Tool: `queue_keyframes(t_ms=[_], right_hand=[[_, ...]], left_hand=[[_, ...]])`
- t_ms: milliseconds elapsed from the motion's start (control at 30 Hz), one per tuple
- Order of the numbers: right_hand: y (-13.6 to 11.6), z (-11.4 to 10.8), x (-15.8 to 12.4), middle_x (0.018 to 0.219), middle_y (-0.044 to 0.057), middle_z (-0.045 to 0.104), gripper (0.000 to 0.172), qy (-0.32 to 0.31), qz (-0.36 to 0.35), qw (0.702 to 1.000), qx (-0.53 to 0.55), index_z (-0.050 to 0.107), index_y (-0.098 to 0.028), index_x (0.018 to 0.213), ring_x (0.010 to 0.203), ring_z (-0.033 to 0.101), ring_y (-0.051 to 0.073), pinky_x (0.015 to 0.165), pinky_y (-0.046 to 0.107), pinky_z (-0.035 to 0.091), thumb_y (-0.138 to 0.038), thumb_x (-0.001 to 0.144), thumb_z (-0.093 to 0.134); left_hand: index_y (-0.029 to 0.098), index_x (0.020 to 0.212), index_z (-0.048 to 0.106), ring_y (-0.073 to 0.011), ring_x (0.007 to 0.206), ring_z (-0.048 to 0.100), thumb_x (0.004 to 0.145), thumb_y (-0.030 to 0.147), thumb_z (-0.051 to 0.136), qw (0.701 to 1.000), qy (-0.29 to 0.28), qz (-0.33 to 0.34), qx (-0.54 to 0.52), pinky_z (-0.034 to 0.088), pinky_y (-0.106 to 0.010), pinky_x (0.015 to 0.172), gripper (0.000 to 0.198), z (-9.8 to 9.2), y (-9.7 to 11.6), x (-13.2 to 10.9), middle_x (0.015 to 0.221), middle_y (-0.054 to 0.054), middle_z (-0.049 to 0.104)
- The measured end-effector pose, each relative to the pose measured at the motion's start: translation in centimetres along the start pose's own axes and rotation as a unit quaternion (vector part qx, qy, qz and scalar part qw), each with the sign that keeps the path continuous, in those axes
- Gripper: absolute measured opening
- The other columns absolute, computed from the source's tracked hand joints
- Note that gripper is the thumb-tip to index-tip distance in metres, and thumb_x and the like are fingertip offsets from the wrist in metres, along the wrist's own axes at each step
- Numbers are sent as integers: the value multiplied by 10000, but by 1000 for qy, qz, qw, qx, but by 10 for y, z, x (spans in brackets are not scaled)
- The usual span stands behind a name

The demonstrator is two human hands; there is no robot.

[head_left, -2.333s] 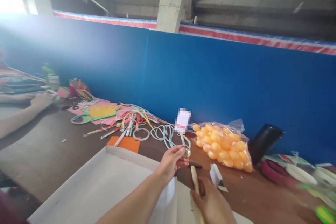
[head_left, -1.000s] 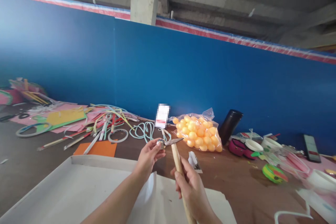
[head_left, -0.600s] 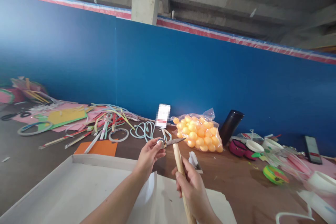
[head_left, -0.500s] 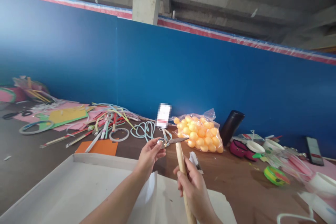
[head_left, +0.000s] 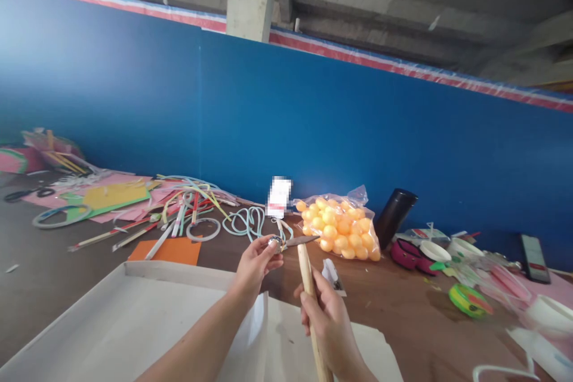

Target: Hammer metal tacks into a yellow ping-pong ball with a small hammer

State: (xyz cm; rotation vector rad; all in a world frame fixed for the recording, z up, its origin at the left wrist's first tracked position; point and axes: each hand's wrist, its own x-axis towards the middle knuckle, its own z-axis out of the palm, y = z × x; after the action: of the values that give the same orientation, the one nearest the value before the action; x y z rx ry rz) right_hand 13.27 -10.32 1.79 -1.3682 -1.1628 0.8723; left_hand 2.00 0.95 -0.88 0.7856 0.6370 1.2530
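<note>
A slip is the main risk here: the small silvery ball [head_left: 274, 243] is pinched only at the fingertips of the left hand [head_left: 254, 267], and the thin metal head of the wooden-handled tool [head_left: 307, 286] is pressed right against it, so a push slightly off centre could make the head skid off the rounded surface and onto the fingers. The ball could also be squeezed out of the pinch and dropped onto the brown counter [head_left: 403, 316], where it could be lost among the clutter (coloured strips and rings [head_left: 197, 209] are scattered to the left, a bag of orange balls [head_left: 340, 228] lies just behind). What the small ball is made of cannot be told.

The left hand is closed in a fingertip pinch on the ball, which is held in the air above the far edge of the white board [head_left: 147, 316]. The right hand [head_left: 329, 325] is wrapped tightly around the lower part of the wooden handle, all fingers curled shut, with the tool held upright and slightly tilted, its head meeting the ball from the right.
</note>
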Motion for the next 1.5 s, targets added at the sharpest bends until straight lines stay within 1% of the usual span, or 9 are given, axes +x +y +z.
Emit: queue_keyframes(t_ms=[233, 333, 467, 600, 733, 900, 1300, 1400, 1500], right_hand=[[-1, 1, 1, 726, -10, 561, 409, -9, 1, 1000, 4, 499, -196, 1168, 436, 456, 85, 353, 180, 371, -273, 766, 504], [-2, 2, 0, 754, 5, 575, 390, 5, 0, 1000, 4, 510, -184, 1144, 444, 460, 85, 352, 179, 381, -290, 769, 503], [-2, 3, 0, 742, -2, 577, 363, -13, 6, 1000, 0, 523, -189, 1115, 437, 460, 81, 349, 170, 373, -255, 758, 501], [-1, 3, 1, 755, 2, 578, 396, 9, 7, 1000, 3, 500, -189, 1148, 445, 468, 88, 354, 179, 382, -289, 765, 509], [0, 3, 1, 727, -7, 564, 337, -16, 1, 1000, 4, 525, -183, 1088, 435, 459, 83, 347, 174, 373, -263, 761, 504], [2, 4, 2, 742, -2, 567, 335, 5, 2, 1000, -1, 520, -187, 1083, 434, 462, 81, 345, 170, 375, -283, 763, 502], [1, 5, 4, 692, -23, 536, 195, -11, -9, 1000, 3, 550, -185, 937, 424, 449, 69, 346, 163, 363, -249, 759, 501], [1, 4, 3, 725, -10, 558, 249, 9, -4, 1000, 6, 538, -189, 993, 433, 459, 77, 349, 174, 372, -277, 762, 506], [1, 4, 2, 714, -12, 559, 234, 0, -4, 1000, 2, 550, -183, 973, 424, 449, 75, 343, 174, 367, -272, 761, 506]], left_hand=[[150, 925, 626, -116, 612, 634, 649, 309, 736, 1000, 9, 3, -5, 542, -233, 580, 338, 0, -2, 2, 786, -41, 644], [153, 926, 624, -115, 616, 635, 651, 304, 735, 1000, 10, 5, -9, 543, -238, 588, 333, -1, -2, 2, 794, -39, 646], [150, 915, 626, -116, 606, 633, 643, 308, 739, 1000, 10, 6, -12, 540, -240, 577, 335, -1, -2, 1, 790, -43, 649], [152, 930, 622, -121, 623, 636, 644, 321, 737, 1000, 11, 7, -12, 541, -243, 589, 352, -1, -2, 1, 796, -44, 649], [148, 925, 619, -116, 607, 632, 646, 321, 734, 1000, 9, 4, -10, 538, -239, 579, 347, -1, -2, 1, 778, -38, 647], [153, 929, 618, -121, 621, 636, 649, 323, 731, 1000, 9, 5, -11, 541, -246, 594, 347, -1, -2, 1, 782, -40, 649], [156, 915, 614, -118, 615, 630, 648, 323, 731, 1000, 10, 4, -8, 540, -245, 588, 335, 0, -2, 0, 782, -30, 635], [153, 920, 609, -122, 623, 630, 659, 319, 724, 1000, 7, 2, -5, 540, -239, 582, 330, 0, -1, 0, 787, -31, 632], [150, 921, 609, -122, 621, 629, 666, 320, 719, 1000, 5, 2, -4, 541, -240, 582, 326, 0, -1, 0, 783, -31, 629]])
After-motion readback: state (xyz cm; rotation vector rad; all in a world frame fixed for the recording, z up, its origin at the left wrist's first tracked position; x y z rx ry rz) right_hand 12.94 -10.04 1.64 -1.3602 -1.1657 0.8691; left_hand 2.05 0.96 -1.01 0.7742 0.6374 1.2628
